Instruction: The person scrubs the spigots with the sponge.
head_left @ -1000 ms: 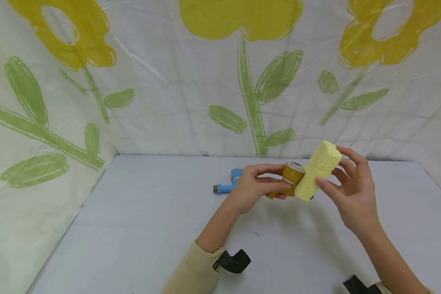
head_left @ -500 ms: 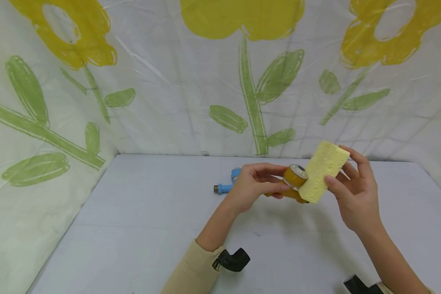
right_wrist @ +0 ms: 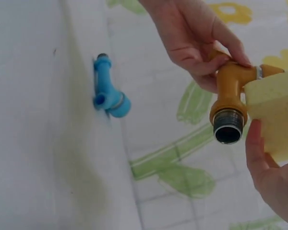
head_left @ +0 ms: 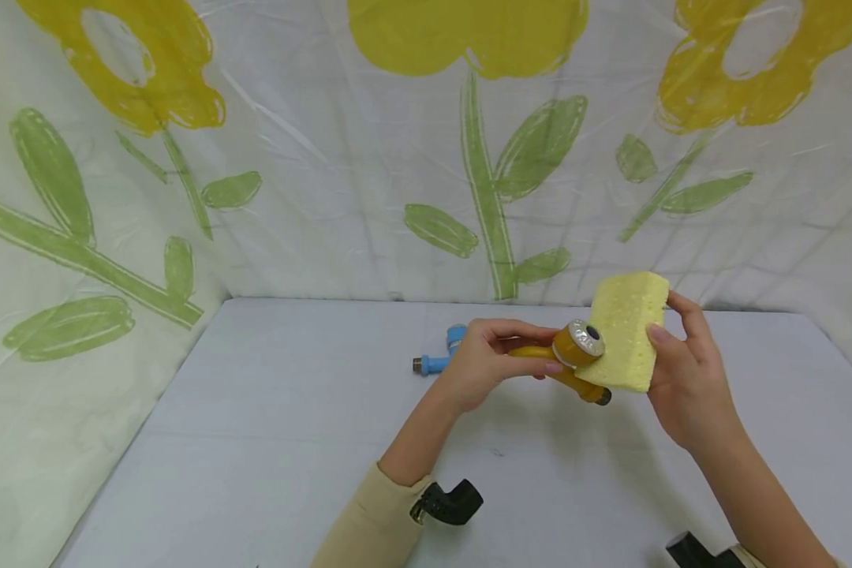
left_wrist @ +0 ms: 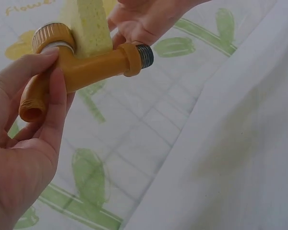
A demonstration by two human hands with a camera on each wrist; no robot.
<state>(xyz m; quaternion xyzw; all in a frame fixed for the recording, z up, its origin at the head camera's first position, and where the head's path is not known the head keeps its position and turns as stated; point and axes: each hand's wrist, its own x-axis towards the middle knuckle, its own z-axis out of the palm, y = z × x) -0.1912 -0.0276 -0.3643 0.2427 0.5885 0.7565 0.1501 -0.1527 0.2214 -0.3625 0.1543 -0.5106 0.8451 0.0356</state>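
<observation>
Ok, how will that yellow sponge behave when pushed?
The yellow sponge probably weighs little for its size and squashes readily, given its pitted surface. It's probably not floppy: the right hand grips one side, yet it looks straight.

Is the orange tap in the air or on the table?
In the air: the left hand grips the orange tap above the table.

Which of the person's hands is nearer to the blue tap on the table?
Left. The left hand, holding the orange tap, partly hides the blue tap in the head view; the right hand, with the yellow sponge, is farther to the right.
</observation>
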